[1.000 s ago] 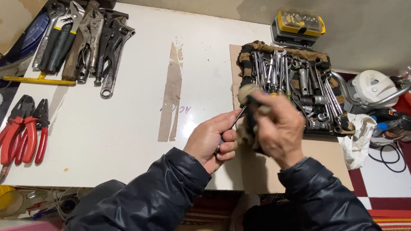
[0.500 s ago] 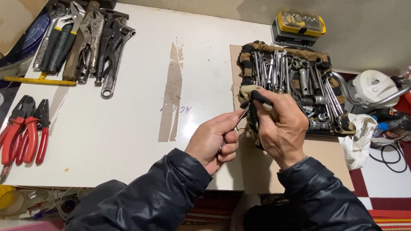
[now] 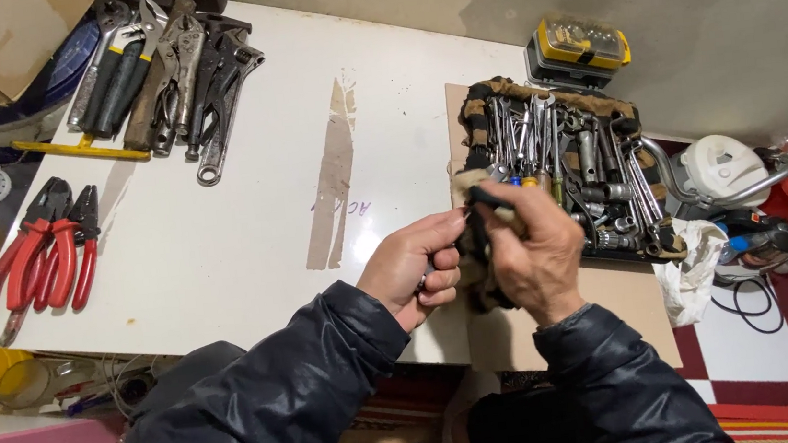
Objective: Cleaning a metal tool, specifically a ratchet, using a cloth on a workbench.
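My left hand (image 3: pixel 413 270) grips a slim metal tool by its lower end, the shaft mostly hidden between my hands. My right hand (image 3: pixel 536 246) is closed around a tan and black striped rag (image 3: pixel 478 271) wrapped over the tool's upper part. Both hands hover over the near edge of the white table (image 3: pixel 251 235), touching each other. Just behind them lies a pile of wrenches and sockets (image 3: pixel 572 171) on a cloth of the same stripes.
Red-handled pliers (image 3: pixel 41 255) lie at the left edge. Locking pliers and adjustable wrenches (image 3: pixel 178 74) sit at the back left. A yellow bit case (image 3: pixel 581 44) stands behind the wrench pile, which rests on a cardboard sheet (image 3: pixel 614 301). Clutter lies on the floor at right.
My right hand slid the rag back and forth along the tool, ending a little closer to my left hand. The left hand stayed put.
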